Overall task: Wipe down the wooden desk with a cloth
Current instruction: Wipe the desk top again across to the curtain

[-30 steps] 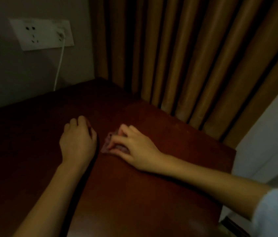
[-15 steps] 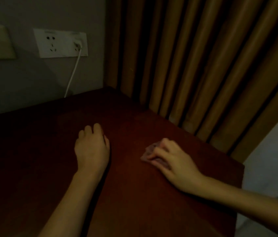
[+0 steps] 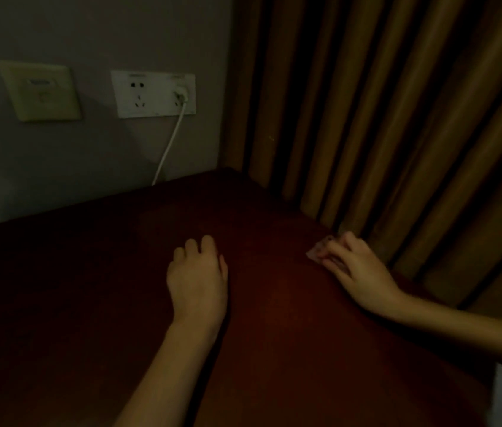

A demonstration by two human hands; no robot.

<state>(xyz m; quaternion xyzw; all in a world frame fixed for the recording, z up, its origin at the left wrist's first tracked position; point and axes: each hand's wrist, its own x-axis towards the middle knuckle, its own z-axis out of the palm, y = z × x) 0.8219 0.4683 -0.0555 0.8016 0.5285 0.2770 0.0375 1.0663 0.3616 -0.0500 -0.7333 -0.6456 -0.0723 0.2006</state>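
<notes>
The dark red-brown wooden desk (image 3: pixel 274 334) fills the lower part of the dim head view. My right hand (image 3: pixel 357 269) lies near the desk's far right edge, close to the curtain, with curled fingers holding a small pinkish cloth (image 3: pixel 316 252) against the wood. Most of the cloth is hidden under the fingers. My left hand (image 3: pixel 197 278) rests on the desk's middle with its knuckles up and fingers tucked under, holding nothing.
Tan pleated curtains (image 3: pixel 382 118) hang along the desk's right side. On the grey wall behind are a white socket plate (image 3: pixel 151 94) with a white cable (image 3: pixel 169 143) running down behind the desk, and a beige switch plate (image 3: pixel 40 90).
My right hand has slid the cloth to the right across the desk, from beside my left hand out to the edge by the curtain. My left hand has stayed put.
</notes>
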